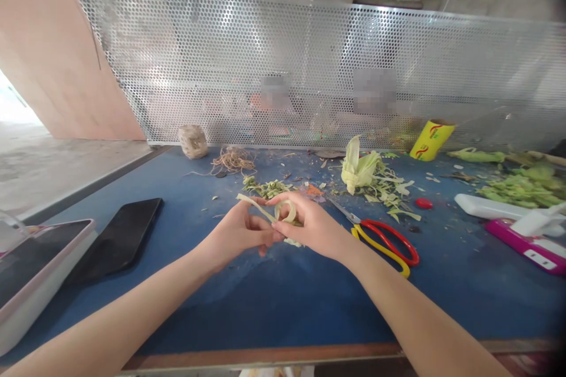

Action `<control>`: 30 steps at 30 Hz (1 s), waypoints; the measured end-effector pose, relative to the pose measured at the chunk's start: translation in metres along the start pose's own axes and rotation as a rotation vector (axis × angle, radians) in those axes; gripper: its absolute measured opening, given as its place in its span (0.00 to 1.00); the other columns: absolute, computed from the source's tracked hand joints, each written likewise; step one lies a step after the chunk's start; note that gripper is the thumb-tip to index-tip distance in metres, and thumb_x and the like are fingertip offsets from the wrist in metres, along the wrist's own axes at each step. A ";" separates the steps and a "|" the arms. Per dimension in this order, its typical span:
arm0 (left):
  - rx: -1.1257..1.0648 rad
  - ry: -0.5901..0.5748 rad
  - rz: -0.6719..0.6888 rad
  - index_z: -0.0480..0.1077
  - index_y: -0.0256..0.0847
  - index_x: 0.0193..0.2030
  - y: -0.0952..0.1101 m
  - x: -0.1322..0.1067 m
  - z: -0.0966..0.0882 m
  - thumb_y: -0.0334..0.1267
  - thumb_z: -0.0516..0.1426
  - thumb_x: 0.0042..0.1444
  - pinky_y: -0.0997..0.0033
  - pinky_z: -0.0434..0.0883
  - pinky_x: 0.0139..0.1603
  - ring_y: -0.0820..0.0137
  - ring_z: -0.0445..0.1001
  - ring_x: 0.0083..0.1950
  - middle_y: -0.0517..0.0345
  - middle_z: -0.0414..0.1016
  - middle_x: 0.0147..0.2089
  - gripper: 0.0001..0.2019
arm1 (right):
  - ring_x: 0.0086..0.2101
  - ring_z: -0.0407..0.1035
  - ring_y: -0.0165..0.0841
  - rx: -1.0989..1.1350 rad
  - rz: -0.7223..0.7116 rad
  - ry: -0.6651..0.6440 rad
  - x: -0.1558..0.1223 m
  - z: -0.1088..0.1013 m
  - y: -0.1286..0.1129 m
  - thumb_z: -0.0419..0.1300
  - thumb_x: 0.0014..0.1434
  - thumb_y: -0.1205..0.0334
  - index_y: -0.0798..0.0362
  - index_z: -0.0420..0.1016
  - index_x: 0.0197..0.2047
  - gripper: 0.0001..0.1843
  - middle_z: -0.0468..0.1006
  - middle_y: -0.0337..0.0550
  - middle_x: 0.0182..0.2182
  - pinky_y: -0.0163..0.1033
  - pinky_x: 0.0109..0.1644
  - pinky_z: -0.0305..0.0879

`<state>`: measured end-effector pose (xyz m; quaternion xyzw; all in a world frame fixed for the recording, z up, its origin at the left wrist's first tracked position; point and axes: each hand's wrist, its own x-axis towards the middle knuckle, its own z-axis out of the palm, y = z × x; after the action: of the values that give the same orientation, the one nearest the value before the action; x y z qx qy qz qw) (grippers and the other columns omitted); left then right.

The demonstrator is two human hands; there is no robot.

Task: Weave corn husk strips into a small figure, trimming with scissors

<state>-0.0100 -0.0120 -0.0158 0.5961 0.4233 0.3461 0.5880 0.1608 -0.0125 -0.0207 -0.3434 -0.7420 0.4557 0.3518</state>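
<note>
A pale green strip of leaf (256, 205), resembling corn husk, runs between my two hands and curls into a loop. My right hand (312, 225) is closed, pinching that loop between thumb and forefinger. My left hand (242, 227) is closed with curled fingers at the strip's straight part, whose free end sticks out above the knuckles. The fingers of both hands meet, so part of the strip is hidden. Just right of my right hand lie scissors (384, 238) with one red and one yellow handle. Beyond my hands is a small heap of green scraps (269, 187).
A leafy husk bundle (360, 172), yellow roll (431, 140), tangled twine (233, 160) and pale cylinder (193, 141) stand or lie near the perforated metal screen (305, 59). A black phone (119, 238) lies left; a power strip (526, 244) and more greens (526, 185) lie right.
</note>
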 end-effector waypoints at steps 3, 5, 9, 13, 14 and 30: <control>-0.006 0.014 0.005 0.52 0.39 0.44 0.001 0.000 0.001 0.33 0.64 0.39 0.76 0.66 0.21 0.76 0.67 0.20 0.65 0.73 0.20 0.29 | 0.27 0.65 0.26 0.079 -0.016 0.011 0.001 -0.001 0.000 0.56 0.54 0.61 0.47 0.61 0.48 0.17 0.65 0.33 0.27 0.33 0.30 0.61; -0.015 0.017 0.020 0.52 0.39 0.44 0.003 -0.001 0.001 0.33 0.65 0.39 0.77 0.65 0.20 0.76 0.66 0.19 0.66 0.72 0.19 0.29 | 0.27 0.64 0.25 0.148 -0.024 0.032 0.002 -0.003 -0.002 0.57 0.53 0.62 0.48 0.61 0.47 0.17 0.65 0.34 0.28 0.33 0.30 0.61; 0.005 0.023 0.035 0.54 0.40 0.43 0.006 -0.003 0.004 0.34 0.64 0.41 0.76 0.65 0.20 0.77 0.66 0.18 0.69 0.70 0.18 0.26 | 0.26 0.62 0.23 0.236 -0.005 0.059 0.003 -0.008 -0.005 0.58 0.52 0.63 0.49 0.63 0.45 0.16 0.64 0.33 0.26 0.31 0.29 0.60; 0.012 0.025 0.033 0.56 0.40 0.42 0.009 -0.006 0.005 0.34 0.63 0.41 0.77 0.64 0.21 0.78 0.65 0.18 0.69 0.70 0.18 0.23 | 0.25 0.63 0.24 0.256 0.014 0.111 0.003 -0.010 -0.004 0.58 0.52 0.61 0.50 0.62 0.45 0.16 0.65 0.33 0.27 0.32 0.29 0.62; 0.008 0.025 0.030 0.56 0.39 0.41 0.010 -0.006 0.005 0.34 0.63 0.41 0.77 0.64 0.21 0.78 0.65 0.18 0.69 0.70 0.18 0.23 | 0.25 0.64 0.24 0.263 0.017 0.111 0.004 -0.010 -0.004 0.59 0.52 0.60 0.50 0.62 0.45 0.16 0.66 0.34 0.27 0.33 0.30 0.63; 0.023 -0.008 -0.037 0.56 0.40 0.42 0.009 -0.008 0.007 0.34 0.63 0.41 0.77 0.62 0.23 0.78 0.64 0.18 0.71 0.68 0.18 0.24 | 0.26 0.67 0.26 0.527 -0.012 0.290 0.005 -0.030 -0.004 0.63 0.47 0.62 0.52 0.67 0.40 0.16 0.74 0.39 0.29 0.33 0.27 0.62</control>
<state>-0.0058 -0.0214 -0.0064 0.5962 0.4357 0.3281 0.5892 0.1824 0.0035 -0.0058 -0.2974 -0.5421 0.5768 0.5339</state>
